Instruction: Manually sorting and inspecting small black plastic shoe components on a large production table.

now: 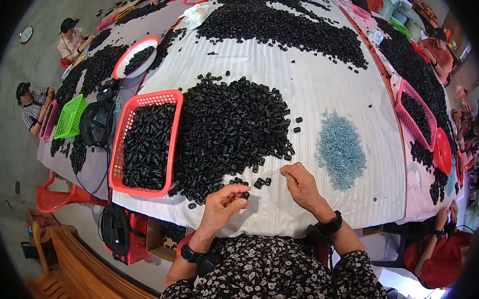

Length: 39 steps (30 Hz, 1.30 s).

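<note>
My left hand (220, 209) is closed, with a small black plastic cap (245, 195) pinched between thumb and fingers. Fingertips pressed together, my right hand (303, 187) hovers over the cloth a little to the right; what it pinches, if anything, is too small to make out. Just beyond both hands spreads a big heap of black caps (233, 128), with a few loose ones lying close to my left fingers. A red plastic basket (179, 120) full of black pieces stands left of the heap. Small clear bluish pieces (341, 152) lie in a pile to the right of my right hand.
The white tablecloth (382, 185) covers the table. More black pieces (293, 30) lie at the far side. A red-rimmed bowl (152, 41) and a green basket (71, 116) stand left, a pink basket (405, 86) right. Other people sit around the tables. A wooden bench (89, 271) is behind left.
</note>
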Motion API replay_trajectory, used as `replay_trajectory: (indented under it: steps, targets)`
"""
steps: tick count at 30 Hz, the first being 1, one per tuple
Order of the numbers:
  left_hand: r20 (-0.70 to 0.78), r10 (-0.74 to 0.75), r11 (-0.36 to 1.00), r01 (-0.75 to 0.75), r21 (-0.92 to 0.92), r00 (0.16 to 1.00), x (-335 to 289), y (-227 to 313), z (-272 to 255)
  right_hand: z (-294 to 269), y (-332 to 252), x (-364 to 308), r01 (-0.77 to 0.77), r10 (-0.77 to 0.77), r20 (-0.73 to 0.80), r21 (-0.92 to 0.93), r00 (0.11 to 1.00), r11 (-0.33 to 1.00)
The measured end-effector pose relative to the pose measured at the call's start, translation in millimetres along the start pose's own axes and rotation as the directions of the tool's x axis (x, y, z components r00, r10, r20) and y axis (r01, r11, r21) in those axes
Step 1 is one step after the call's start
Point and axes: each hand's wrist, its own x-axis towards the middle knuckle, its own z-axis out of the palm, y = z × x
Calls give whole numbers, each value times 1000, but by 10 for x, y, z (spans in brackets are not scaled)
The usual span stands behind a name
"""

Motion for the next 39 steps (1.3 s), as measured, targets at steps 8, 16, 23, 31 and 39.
replay_trajectory:
  steps: [8, 16, 23, 31, 39]
  targets:
    - [-42, -45, 988, 38, -150, 998, -15, 23, 10, 13, -379, 42, -447, 364, 271, 382, 891, 809]
    - [-29, -49, 966, 40, -257, 998, -16, -142, 0, 144, -644, 197, -263, 121, 282, 542, 952, 798]
    - [-51, -89, 954, 70, -290, 995, -20, -114, 16, 263, -715, 169, -261, 102, 313, 524, 944, 810]
    - [-55, -80, 991, 73, -116, 995, -43, -129, -8, 287, -727, 131, -14, -72, 255, 321, 964, 947]
    - [-38, -105, 990, 101, -97, 994, -81, -185, 5, 215, -709, 102, -498, 195, 544, 491, 816, 715]
